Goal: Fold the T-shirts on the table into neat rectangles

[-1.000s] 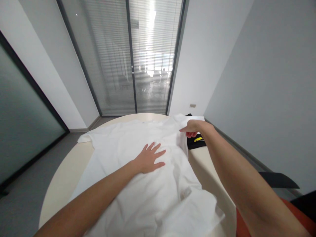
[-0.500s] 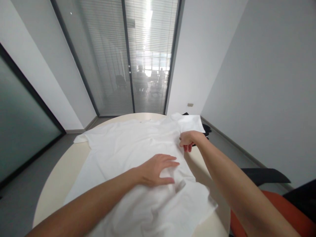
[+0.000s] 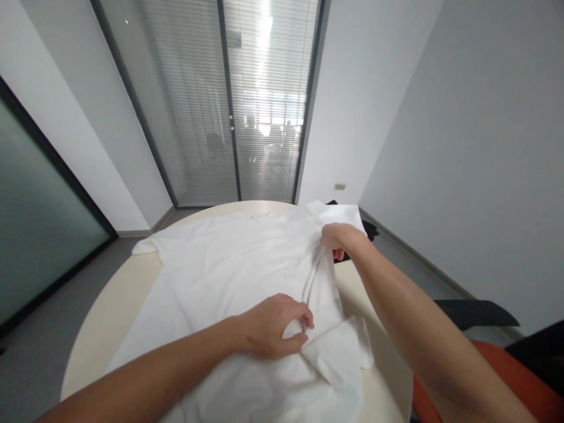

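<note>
A white T-shirt (image 3: 220, 267) lies spread over a round table, its collar at the far edge and sleeves out to both sides. My right hand (image 3: 337, 236) is closed on the shirt's right side just below the sleeve, and creases run from its fingers down the cloth. Over the lower right part of the shirt is my left hand (image 3: 277, 329), fingers curled and a gap between thumb and fingertips. Beside its fingertips the shirt's lower right side is folded and bunched. The near end of the shirt is partly hidden by my left forearm.
The pale round table (image 3: 94, 329) shows around the shirt. An orange chair (image 3: 506, 376) with a black armrest (image 3: 476, 313) stands at the right. Black objects (image 3: 370, 230) show past the table's far right edge. A glass partition with blinds (image 3: 264, 117) rises behind.
My left hand has moved slightly toward me, its fingers curling more. My right hand has lifted the shirt's side slightly, drawing creases. The lower right bunch of cloth has shifted and folded differently.
</note>
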A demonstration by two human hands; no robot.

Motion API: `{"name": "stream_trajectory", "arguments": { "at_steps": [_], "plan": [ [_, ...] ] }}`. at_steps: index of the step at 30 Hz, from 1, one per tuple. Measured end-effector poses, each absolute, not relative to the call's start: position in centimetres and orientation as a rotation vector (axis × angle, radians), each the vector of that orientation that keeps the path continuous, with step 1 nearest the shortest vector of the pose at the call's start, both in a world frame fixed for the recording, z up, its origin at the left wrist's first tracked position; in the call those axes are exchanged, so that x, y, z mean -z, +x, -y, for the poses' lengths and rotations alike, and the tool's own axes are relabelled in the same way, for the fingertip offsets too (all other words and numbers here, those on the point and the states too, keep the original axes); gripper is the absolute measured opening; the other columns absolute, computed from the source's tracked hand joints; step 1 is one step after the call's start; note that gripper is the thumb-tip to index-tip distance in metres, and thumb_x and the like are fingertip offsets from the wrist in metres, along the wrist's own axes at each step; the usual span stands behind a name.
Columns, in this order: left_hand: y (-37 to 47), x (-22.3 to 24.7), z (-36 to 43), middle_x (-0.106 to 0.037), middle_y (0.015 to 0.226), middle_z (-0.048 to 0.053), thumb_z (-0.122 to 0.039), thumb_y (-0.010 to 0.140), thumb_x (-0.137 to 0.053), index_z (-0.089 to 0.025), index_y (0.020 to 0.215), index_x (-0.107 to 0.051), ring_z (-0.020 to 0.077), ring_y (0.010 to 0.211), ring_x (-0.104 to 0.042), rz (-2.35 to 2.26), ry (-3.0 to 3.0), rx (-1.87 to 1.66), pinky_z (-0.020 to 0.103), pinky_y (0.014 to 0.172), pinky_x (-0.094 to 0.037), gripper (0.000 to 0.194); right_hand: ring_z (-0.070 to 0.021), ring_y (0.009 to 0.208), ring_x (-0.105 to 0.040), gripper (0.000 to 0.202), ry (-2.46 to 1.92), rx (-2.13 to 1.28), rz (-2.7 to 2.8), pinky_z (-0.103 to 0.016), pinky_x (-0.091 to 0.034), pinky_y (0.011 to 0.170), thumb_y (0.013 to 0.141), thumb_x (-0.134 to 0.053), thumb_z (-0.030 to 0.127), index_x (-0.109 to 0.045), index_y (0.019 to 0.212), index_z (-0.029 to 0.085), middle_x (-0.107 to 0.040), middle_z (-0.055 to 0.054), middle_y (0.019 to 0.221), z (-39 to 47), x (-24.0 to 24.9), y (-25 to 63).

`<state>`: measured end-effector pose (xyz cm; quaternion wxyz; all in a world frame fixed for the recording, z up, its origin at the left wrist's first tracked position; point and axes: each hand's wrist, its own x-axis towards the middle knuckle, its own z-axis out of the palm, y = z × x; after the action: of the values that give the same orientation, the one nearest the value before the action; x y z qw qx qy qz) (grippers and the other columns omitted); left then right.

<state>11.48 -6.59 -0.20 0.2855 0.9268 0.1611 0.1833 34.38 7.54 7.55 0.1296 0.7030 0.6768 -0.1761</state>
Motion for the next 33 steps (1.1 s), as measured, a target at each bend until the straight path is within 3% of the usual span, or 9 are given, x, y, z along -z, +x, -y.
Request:
{"name": "stream_trajectory", "arguments": {
  "at_steps": [4, 8, 11, 14, 17, 20, 23, 27, 33],
  "plan": [
    [13.6, -0.1, 8.6, -0.072, 0.098, 0.007, -0.062, 0.079, -0.067, -0.020, 0.112, -0.067, 0.0275, 0.102, -0.062, -0.661, 2.525, -0.437, 0.043, 0.097, -0.043, 0.053, -0.0246, 0.067, -0.072, 0.033, 1.920, 0.671, -1.902, -0.033, -0.056, 0.066, 0.089, -0.058, 0.031, -0.072, 0.092, 0.001, -0.073, -0.017, 0.072, -6.7, -8.1, 33.3],
    [15.0, 1.0, 9.5, -0.072, 0.094, 0.005, -0.034, 0.086, -0.064, -0.021, 0.095, -0.070, 0.0275, 0.113, -0.055, -0.701, 2.535, -0.413, 0.041, 0.099, -0.041, 0.017, -0.0244, 0.073, -0.073, 0.029, 1.884, 0.574, -1.903, -0.032, -0.056, 0.067, 0.084, -0.067, 0.023, -0.070, 0.105, 0.003, -0.076, -0.015, 0.080, -6.4, -8.0, 32.8],
    [14.5, 1.5, 8.4, -0.073, 0.098, 0.004, -0.019, 0.083, -0.063, -0.019, 0.090, -0.065, 0.0267, 0.126, -0.049, -0.692, 2.358, -0.592, 0.041, 0.106, -0.038, 0.008, -0.0281, 0.080, -0.074, 0.031, 1.932, 0.432, -1.879, -0.037, -0.056, 0.073, 0.084, -0.067, 0.018, -0.069, 0.112, 0.006, -0.076, -0.016, 0.083, -6.6, -7.9, 32.6],
    [13.4, 1.5, 7.3, -0.074, 0.105, 0.009, -0.015, 0.080, -0.062, -0.018, 0.087, -0.059, 0.0244, 0.124, -0.056, -0.600, 2.054, -0.735, 0.038, 0.101, -0.044, 0.008, -0.0331, 0.091, -0.072, 0.037, 1.973, 0.310, -1.883, -0.042, -0.054, 0.081, 0.079, -0.073, 0.017, -0.069, 0.115, 0.008, -0.075, -0.020, 0.090, -6.9, -8.2, 32.5],
    [12.7, 1.2, 7.5, -0.075, 0.103, 0.011, -0.012, 0.079, -0.058, -0.016, 0.099, -0.059, 0.0182, 0.100, -0.070, -0.401, 1.897, -0.563, 0.031, 0.089, -0.052, 0.020, -0.0359, 0.102, -0.069, 0.041, 1.979, 0.105, -1.955, -0.043, -0.053, 0.086, 0.074, -0.079, 0.024, -0.071, 0.113, 0.013, -0.073, -0.021, 0.104, -6.9, -8.5, 32.5],
    [12.8, 0.5, 9.1, -0.077, 0.103, 0.005, -0.012, 0.080, -0.056, -0.019, 0.128, -0.054, 0.0190, 0.107, -0.068, -0.168, 1.976, -0.199, 0.047, 0.109, -0.040, 0.049, -0.0370, 0.106, -0.067, 0.042, 1.959, -0.031, -1.991, -0.043, -0.053, 0.086, 0.072, -0.080, 0.025, -0.072, 0.112, 0.014, -0.070, -0.022, 0.114, -6.9, -8.8, 32.7],
    [13.3, -0.2, 10.3, -0.065, 0.134, 0.004, -0.021, 0.087, -0.054, -0.024, 0.133, -0.056, 0.0222, 0.130, -0.055, -0.021, 2.042, -0.095, 0.054, 0.120, -0.016, 0.046, -0.0380, 0.108, -0.066, 0.041, 1.964, -0.075, -2.051, -0.042, -0.052, 0.087, 0.072, -0.079, 0.022, -0.073, 0.111, 0.013, -0.068, -0.024, 0.116, -7.0, -8.8, 32.7],
    [13.4, -0.3, 10.1, -0.051, 0.147, 0.013, -0.026, 0.089, -0.050, -0.016, 0.129, -0.059, 0.0214, 0.134, -0.051, -0.056, 2.126, -0.426, 0.037, 0.115, -0.035, 0.042, -0.0376, 0.110, -0.065, 0.032, 1.943, -0.130, -2.189, -0.042, -0.050, 0.089, 0.083, -0.068, 0.024, -0.071, 0.112, 0.013, -0.068, -0.024, 0.116, -7.3, -8.1, 32.0],
    [13.2, 1.2, 10.9, -0.019, 0.163, 0.020, -0.057, 0.093, -0.051, -0.012, 0.156, -0.022, 0.0350, 0.150, -0.018, -0.331, 2.519, -0.277, 0.056, 0.121, -0.017, 0.083, -0.0342, 0.108, -0.065, 0.039, 1.842, -0.056, -2.343, -0.041, -0.050, 0.087, 0.092, -0.056, 0.040, -0.064, 0.120, 0.015, -0.066, -0.021, 0.121, -7.3, -5.8, 29.2]
  ]
}}
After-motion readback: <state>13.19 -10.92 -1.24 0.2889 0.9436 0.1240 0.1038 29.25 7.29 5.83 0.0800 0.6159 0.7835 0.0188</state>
